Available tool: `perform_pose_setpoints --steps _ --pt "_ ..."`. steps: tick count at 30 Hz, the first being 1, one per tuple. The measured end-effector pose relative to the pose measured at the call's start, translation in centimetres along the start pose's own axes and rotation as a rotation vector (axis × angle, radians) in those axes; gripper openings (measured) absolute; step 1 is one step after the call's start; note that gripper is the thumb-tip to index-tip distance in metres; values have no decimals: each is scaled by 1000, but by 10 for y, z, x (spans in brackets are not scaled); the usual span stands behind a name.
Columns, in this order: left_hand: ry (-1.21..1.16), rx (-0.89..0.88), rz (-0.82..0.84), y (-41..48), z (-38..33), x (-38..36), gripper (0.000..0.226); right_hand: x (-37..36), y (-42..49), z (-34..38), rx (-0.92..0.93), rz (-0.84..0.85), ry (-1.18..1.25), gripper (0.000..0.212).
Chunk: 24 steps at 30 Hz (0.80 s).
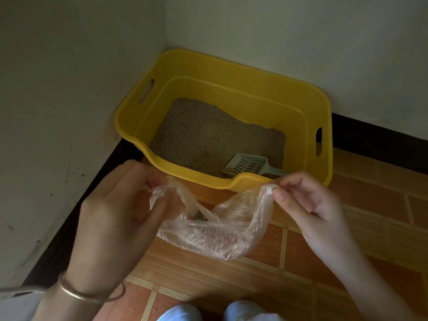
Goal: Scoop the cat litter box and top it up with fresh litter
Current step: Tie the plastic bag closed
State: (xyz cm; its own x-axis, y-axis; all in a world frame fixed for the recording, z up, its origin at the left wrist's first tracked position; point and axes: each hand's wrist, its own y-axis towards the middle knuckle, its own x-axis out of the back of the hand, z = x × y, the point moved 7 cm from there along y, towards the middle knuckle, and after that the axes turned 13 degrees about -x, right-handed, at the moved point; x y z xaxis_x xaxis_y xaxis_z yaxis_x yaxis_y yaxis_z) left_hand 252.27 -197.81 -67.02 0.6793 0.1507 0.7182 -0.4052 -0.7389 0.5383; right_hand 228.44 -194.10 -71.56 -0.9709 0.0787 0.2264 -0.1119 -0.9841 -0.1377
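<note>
Bare forearms, thin metal bangle (92, 295) on left wrist, light blue shoes (245, 310)

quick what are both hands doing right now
Left hand: closed, pinching one edge of the clear thin plastic bag.
Right hand: closed, pinching the bag's other edge.

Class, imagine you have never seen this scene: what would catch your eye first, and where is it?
The bright yellow litter box in the corner of the room stands out first, with grey litter and a pale slotted scoop lying at its near edge. In front of it, the left hand and right hand stretch open a clear plastic bag above the orange tiled floor.
</note>
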Motion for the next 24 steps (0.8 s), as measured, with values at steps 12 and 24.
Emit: perform_pose_setpoints --steps 12,24 --pt "-1052 299 113 -11 -3 -60 26 -42 6 -6 -122 245 523 18" --pt "-1021 364 122 -28 22 -94 22 -44 10 -34 -126 246 76 29"
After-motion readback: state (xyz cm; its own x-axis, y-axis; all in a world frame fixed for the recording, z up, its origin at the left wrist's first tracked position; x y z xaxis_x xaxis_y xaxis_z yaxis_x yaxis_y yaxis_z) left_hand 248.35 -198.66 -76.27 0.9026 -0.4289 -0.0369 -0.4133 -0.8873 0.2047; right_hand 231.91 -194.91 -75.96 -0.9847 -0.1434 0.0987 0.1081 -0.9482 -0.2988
